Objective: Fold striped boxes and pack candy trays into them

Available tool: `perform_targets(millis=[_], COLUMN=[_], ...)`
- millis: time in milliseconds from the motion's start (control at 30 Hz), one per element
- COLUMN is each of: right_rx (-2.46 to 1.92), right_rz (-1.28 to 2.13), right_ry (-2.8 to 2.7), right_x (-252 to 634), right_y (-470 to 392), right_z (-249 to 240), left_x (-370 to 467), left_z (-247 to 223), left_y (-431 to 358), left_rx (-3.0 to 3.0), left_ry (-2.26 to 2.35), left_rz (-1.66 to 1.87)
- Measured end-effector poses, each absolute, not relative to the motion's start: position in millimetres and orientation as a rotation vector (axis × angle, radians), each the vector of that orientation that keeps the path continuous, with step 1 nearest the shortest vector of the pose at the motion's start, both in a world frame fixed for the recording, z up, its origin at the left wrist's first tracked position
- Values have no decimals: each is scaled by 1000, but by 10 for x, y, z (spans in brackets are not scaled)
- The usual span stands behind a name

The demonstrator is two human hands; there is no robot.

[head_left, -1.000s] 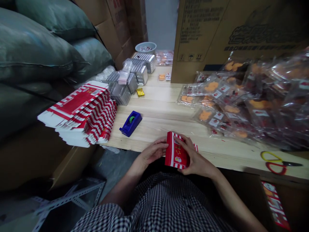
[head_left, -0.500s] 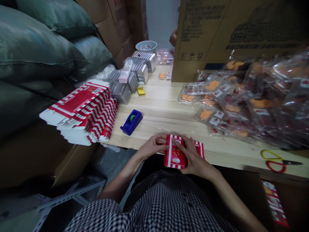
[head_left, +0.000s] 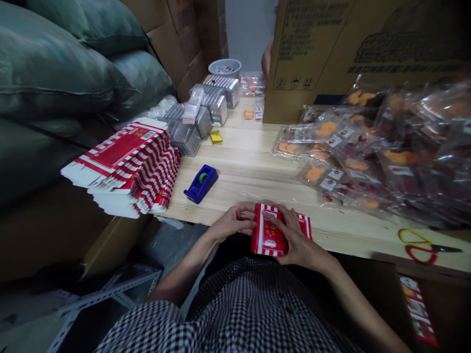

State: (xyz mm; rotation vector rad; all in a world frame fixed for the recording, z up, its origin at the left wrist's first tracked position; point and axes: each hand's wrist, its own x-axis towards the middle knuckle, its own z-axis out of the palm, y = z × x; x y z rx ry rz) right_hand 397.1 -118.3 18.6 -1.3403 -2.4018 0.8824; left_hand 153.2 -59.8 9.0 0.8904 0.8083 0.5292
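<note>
A red box with white stripes (head_left: 270,236) lies at the front edge of the wooden table (head_left: 250,166), partly over the edge. My right hand (head_left: 296,238) lies across its top and right side, thumb at the near edge and fingers over the top, gripping it. At the box's left end, my left hand (head_left: 233,223) has its fingers curled against the side. A striped red part of the packaging shows to the right, behind my right hand.
Left: stacked striped cartons (head_left: 128,157), blue tape dispenser (head_left: 201,184), clear plastic boxes (head_left: 186,137), yellow packet (head_left: 216,137). Right: bagged orange pieces (head_left: 353,147), scissors (head_left: 429,246), large cardboard box (head_left: 312,59). Behind it, a person's arm (head_left: 266,59) shows.
The view has shifted slightly. Both hands stay in nearly the same place on the red box. The person's arm behind the cardboard box has moved a little.
</note>
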Motion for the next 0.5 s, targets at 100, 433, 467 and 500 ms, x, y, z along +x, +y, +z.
perform_targets(millis=[100, 433, 467, 500], right_rx=[-1347, -1350, -1352, -1355], right_rz=[869, 776, 765, 763], right_ry=[-2419, -2496, -2506, -2510], right_x=[3982, 3951, 3950, 3952], right_y=[-1205, -1270, -1275, -1279], right_z=[150, 124, 123, 120], left_x=[1558, 1608, 1608, 1606], left_z=[83, -10, -15, -15], left_y=[-598, -621, -622, -621], left_rx=[883, 921, 927, 935], left_ry=[812, 792, 785, 781], left_rz=[525, 517, 511, 511])
